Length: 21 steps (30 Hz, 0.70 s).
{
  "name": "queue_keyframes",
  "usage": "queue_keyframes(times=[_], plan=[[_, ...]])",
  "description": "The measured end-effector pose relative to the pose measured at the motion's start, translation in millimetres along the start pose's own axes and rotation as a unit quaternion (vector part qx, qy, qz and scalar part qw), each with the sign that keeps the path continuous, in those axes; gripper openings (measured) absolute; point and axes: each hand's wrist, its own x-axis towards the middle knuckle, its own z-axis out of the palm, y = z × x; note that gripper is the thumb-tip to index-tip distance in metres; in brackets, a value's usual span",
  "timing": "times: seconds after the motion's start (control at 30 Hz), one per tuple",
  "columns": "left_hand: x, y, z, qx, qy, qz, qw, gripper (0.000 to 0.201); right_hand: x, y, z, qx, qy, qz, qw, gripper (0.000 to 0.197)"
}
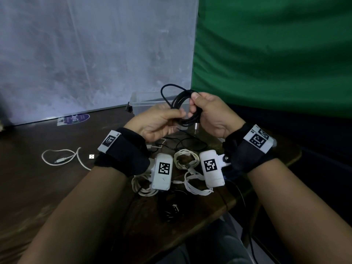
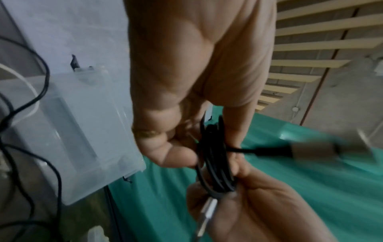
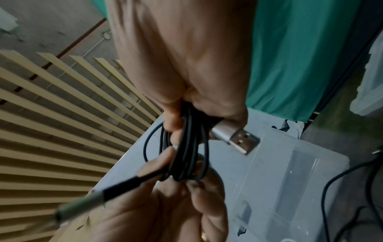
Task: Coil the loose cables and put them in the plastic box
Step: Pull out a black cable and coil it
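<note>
A black cable wound into a coil (image 1: 182,108) hangs between both hands above the table. My left hand (image 1: 180,113) pinches the coil's left side, and my right hand (image 1: 197,101) grips its right side with curled fingers. In the left wrist view my left hand (image 2: 196,147) holds the coil (image 2: 214,165), with a blurred plug (image 2: 311,149) sticking out to the right. In the right wrist view my right hand (image 3: 186,117) holds the coil (image 3: 186,152) and a silver USB plug (image 3: 235,138). The clear plastic box (image 1: 142,103) stands open just behind the hands.
Coiled white cables (image 1: 187,161) and loose black cables (image 1: 190,143) lie on the dark wooden table (image 1: 47,187) under my wrists. A loose white cable (image 1: 61,159) lies to the left. A white sheet and a green cloth (image 1: 276,63) hang behind.
</note>
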Motion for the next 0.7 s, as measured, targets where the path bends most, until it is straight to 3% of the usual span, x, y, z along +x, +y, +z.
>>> queue_keyframes(times=[0.13,0.47,0.63,0.7], plan=[[-2.9,1.3,6.8,0.006,-0.006,0.008,1.0,0.017,-1.0,-0.6,2.0,0.023,0.002,0.006,1.0,0.029],[0.1,1.2,4.2,0.064,0.087,-0.015,0.994,0.029,-0.8,6.7,3.2,0.026,0.035,0.002,0.999,0.032],[1.2,1.7,1.9,0.13,0.068,-0.039,0.988,0.026,-0.5,1.6,2.8,0.022,0.042,-0.014,0.999,0.031],[1.1,0.7,0.2,0.18,0.033,-0.062,0.981,0.026,-1.3,-4.4,2.9,0.039,0.062,-0.022,0.997,0.031]])
